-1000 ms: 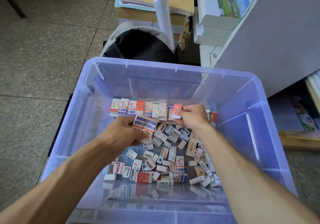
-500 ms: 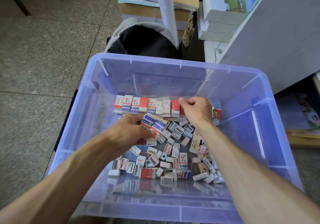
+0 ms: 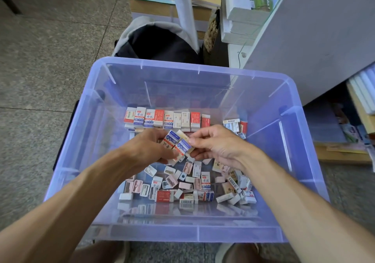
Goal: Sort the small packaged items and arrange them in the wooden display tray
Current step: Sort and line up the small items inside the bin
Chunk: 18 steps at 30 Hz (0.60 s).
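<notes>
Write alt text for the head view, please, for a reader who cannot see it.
Two bare hands meet over a clear bin: the left hand holds a few small packets and the right hand pinches one of them. A neat row of packets stands at the bin's far side, above a loose pile.
</notes>
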Motion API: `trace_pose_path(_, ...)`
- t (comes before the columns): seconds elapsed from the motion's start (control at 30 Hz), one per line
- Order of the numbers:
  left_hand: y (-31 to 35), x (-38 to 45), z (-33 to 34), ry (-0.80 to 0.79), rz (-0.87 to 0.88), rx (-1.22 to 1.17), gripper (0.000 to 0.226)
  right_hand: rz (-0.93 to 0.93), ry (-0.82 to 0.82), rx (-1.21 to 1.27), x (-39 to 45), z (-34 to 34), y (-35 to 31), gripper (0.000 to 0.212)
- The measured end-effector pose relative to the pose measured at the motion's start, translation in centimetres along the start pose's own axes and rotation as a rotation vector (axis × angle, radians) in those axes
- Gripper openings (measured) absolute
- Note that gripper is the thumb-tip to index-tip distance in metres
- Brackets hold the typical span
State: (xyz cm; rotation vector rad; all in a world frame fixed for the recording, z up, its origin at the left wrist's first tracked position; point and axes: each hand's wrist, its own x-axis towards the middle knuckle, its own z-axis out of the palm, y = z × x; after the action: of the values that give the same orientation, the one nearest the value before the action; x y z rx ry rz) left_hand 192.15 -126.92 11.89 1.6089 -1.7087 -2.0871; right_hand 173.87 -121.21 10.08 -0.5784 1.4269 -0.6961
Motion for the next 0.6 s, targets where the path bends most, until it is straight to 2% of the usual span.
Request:
trace_pose_path(0.07, 0.1, 0.2, 0.1, 0.031, 0.008, 0.004, 0.019, 0.018, 0.102, 0.053, 0.4, -0.5, 0.2, 0.007)
trace_pose_path(0.17, 0.1, 0.4, 0.1, 0.085, 0.006, -0.035, 0.018, 0.037, 0.389, 0.107, 1.7, -1.8, 0.6, 0.013)
trace_pose_path(0.23, 0.1, 0.4, 0.0, 0.105, 0.009, -0.066, 0.019, 0.051, 0.538, 0.043, 2.5, -2.7, 0.9, 0.005)
trace_pose_path(0.27, 0.1, 0.4, -0.1, 0.111, 0.006, -0.082, 0.020, 0.057, 0.587, 0.006, 3.0, -3.0, 0.9, 0.008)
trace_pose_path(0.37, -0.1, 0.5, -0.2, 0.133, -0.020, -0.124, 0.018, 0.050, 0.648, -0.046, 4.5, -3.0, 0.9, 0.017)
trace_pose_path(0.6, -0.3, 0.7, -0.4, 0.129, -0.038, -0.178, 0.018, -0.046, 0.661, -0.348, 6.1, -2.9, 1.2, 0.004)
